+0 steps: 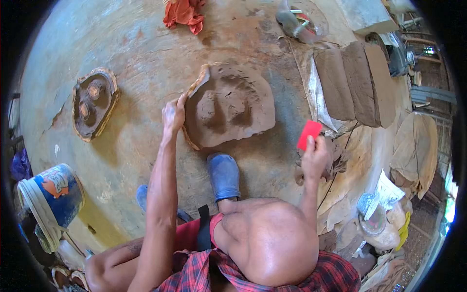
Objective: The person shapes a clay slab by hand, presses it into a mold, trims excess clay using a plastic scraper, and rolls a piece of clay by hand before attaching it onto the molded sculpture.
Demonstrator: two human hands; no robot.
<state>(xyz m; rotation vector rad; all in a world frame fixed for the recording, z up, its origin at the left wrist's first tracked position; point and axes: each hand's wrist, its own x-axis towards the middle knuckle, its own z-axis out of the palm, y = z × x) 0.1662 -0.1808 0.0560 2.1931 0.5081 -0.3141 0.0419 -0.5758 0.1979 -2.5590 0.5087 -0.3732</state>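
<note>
A wide slab of brown clay (228, 104) lies on a board on the concrete floor in front of me, with dents pressed into its top. My left hand (173, 114) rests on the slab's left edge, fingers on the clay. My right hand (314, 156) is raised to the right of the slab and pinches a flat red scraper card (309, 133). My knee and a blue clog (224, 175) sit just below the slab.
Three long clay blocks (357, 82) lie side by side at the upper right on plastic sheeting. A smaller board with clay lumps (94, 102) is at the left. A blue and white bucket (51, 194) stands at the lower left. A red cloth (185, 13) lies at the top.
</note>
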